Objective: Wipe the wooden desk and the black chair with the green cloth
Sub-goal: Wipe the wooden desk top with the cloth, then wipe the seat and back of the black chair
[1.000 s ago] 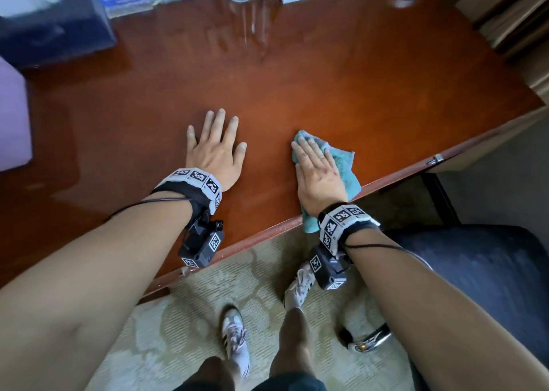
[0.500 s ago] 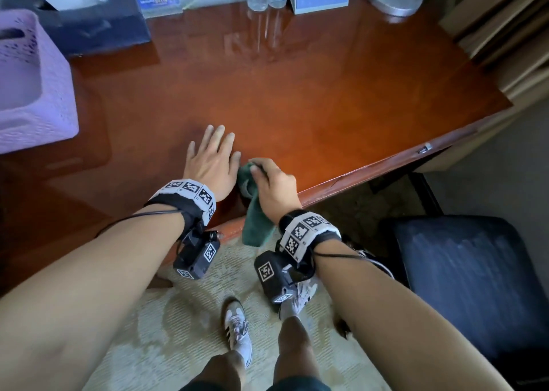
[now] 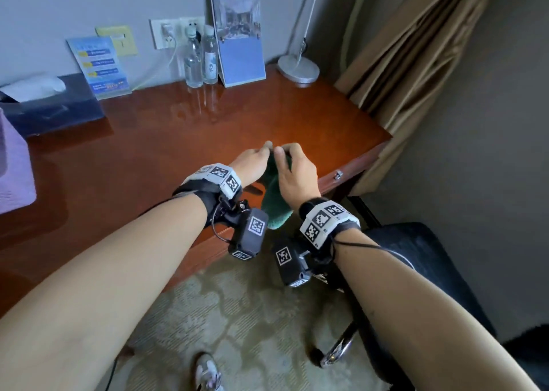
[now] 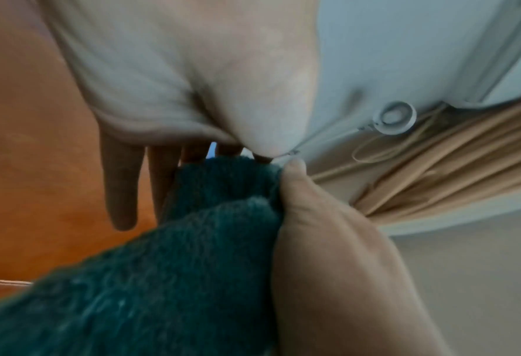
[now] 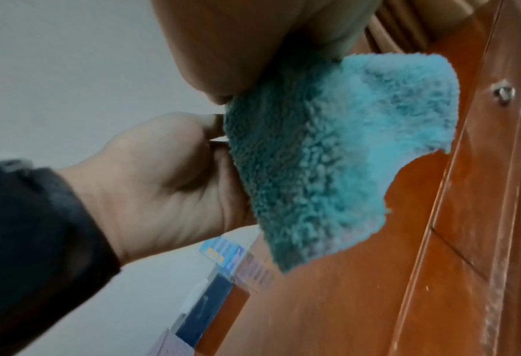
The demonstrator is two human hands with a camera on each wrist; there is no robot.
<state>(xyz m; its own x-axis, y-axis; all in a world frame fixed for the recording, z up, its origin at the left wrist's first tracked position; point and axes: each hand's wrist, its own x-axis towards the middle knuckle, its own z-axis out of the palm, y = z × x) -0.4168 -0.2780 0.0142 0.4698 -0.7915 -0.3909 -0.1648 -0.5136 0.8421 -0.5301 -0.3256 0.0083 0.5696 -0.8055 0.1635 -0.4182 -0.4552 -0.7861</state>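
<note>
The green cloth (image 3: 274, 203) hangs in the air over the front edge of the wooden desk (image 3: 178, 141). Both hands hold it at its top edge. My left hand (image 3: 266, 150) pinches the upper left of the cloth (image 5: 329, 156) between thumb and fingers. My right hand (image 3: 283, 153) grips the cloth (image 4: 161, 277) beside it, fingers curled over the top. The two hands nearly touch. The black chair (image 3: 416, 257) stands to the right, below my right forearm.
Along the desk's back edge stand a dark tissue box (image 3: 53, 108), a blue leaflet (image 3: 99, 67), two water bottles (image 3: 200, 58), a card stand (image 3: 240, 49) and a lamp base (image 3: 298, 70). A purple basket (image 3: 13, 171) sits at the far left. A beige curtain (image 3: 416, 64) hangs at the right.
My left hand lay flat on the desk while the right dragged the cloth to the front edge. Both hands have since risen and now hold the cloth hanging between them.
</note>
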